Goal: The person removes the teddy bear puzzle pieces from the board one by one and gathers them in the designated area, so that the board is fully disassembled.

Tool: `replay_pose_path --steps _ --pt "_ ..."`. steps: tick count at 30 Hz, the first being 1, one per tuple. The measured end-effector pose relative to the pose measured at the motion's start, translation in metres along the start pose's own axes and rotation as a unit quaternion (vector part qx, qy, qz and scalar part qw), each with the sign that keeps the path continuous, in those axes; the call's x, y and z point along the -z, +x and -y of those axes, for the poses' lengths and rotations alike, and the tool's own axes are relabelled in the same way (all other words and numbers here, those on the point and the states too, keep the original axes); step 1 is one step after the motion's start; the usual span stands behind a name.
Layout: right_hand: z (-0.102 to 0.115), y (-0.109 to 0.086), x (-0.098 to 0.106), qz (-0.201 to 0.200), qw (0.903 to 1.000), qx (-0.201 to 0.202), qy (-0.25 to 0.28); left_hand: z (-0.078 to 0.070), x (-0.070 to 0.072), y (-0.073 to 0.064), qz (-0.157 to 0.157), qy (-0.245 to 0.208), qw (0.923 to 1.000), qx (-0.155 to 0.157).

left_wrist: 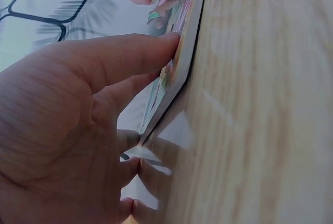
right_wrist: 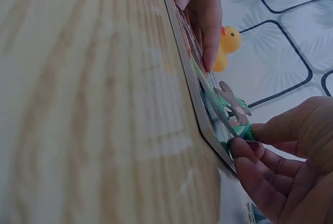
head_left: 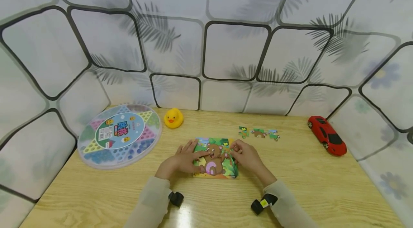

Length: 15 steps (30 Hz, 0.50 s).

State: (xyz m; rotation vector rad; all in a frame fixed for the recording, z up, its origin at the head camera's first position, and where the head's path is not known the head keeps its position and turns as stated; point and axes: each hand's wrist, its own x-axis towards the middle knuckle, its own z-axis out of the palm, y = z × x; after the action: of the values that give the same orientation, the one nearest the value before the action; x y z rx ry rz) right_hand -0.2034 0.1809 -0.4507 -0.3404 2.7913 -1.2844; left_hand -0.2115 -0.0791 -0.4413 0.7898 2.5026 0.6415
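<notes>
One puzzle piece (right_wrist: 239, 110) is pinched by the right hand (head_left: 246, 156) at the right side of the bear puzzle (head_left: 213, 165) on the bench (head_left: 222, 203), left hand (head_left: 183, 160) spread over its left, so fitting's apparently being done and careful lining-up's probably needed.

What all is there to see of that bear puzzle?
The puzzle is a thin, flat, rectangular board, like cardboard, with a pale greyish edge. Its picture shows a brown bear with a pink patch among greenery. It lies face up on the table. The left hand touches its left part with finger and thumb; the right hand holds a piece at its right side; whether that piece touches it is unclear.
</notes>
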Motion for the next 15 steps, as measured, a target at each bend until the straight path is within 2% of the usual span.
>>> replay_pose_path --steps 6,15 --pt "-0.0026 0.0003 -0.0010 -0.017 0.9984 0.036 -0.040 -0.0004 0.0004 0.0005 0.001 0.004 1.0000 0.002" --pt "0.0013 -0.0030 -0.0032 -0.002 0.9998 -0.007 0.018 0.0000 0.0007 0.0006 0.001 0.007 1.0000 0.005"
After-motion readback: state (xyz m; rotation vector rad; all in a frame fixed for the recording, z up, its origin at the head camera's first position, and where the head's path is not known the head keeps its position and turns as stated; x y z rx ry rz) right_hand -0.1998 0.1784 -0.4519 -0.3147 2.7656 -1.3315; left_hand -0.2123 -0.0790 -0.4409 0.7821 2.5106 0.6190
